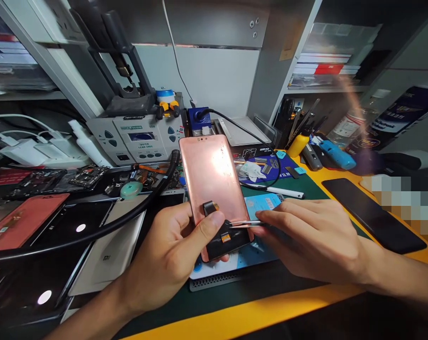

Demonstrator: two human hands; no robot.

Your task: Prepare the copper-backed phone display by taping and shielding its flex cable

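Note:
My left hand (180,252) grips a phone screen panel (214,174) by its lower left edge, thumb on top. Its copper-pink back faces me, tilted upright, with a black strip and a small gold connector (226,238) at the bottom. A dark flex cable (210,207) curls up beside the thumb. In my right hand (311,231), fingers pinch a pair of metal tweezers (247,224), whose tips reach the black strip at the panel's lower part. Whether the tips hold anything is too small to tell. Beneath lies a blue and white pad (261,203), partly hidden.
A thick black hose (139,222) crosses phones at left, including a white phone (107,257). Behind stand a hot air station (139,141) and a flat heating plate (245,134). A black phone (373,215) lies right, near a yellow bottle (298,143) and a blue tool (337,153).

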